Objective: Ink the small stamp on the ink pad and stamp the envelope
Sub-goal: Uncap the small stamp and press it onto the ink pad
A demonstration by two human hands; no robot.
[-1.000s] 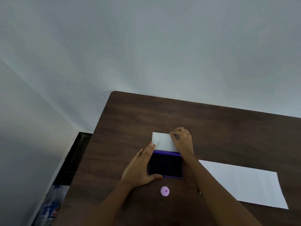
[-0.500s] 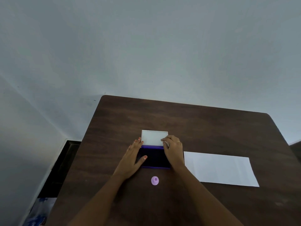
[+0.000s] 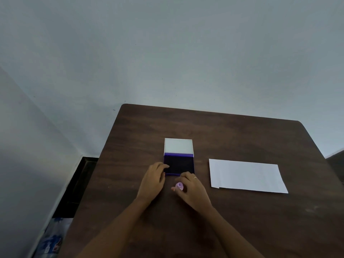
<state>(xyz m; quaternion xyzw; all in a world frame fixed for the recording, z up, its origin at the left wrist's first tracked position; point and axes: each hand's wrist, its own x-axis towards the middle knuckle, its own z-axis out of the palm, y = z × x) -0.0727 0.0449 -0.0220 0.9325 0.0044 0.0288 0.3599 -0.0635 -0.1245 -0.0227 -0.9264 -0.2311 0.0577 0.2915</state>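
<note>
The ink pad (image 3: 179,164) lies open mid-table, its dark purple pad bare and its white lid (image 3: 178,146) folded back behind it. My left hand (image 3: 153,180) rests flat at the pad's left front corner, fingertips touching its edge. The small pink round stamp (image 3: 179,186) stands just in front of the pad. My right hand (image 3: 191,190) curls around the stamp, thumb and fingers closing on its sides. A white envelope (image 3: 245,175) lies flat to the right, apart from both hands.
The dark wooden table (image 3: 223,135) stands against a pale wall, with its left edge close to a corner. On the floor at lower left lies a blue printed bag (image 3: 50,239) beside a dark floor strip.
My right hand left the lid at the back of the pad and came down to the pink stamp in front. My left hand slid back slightly. The camera view shifted left.
</note>
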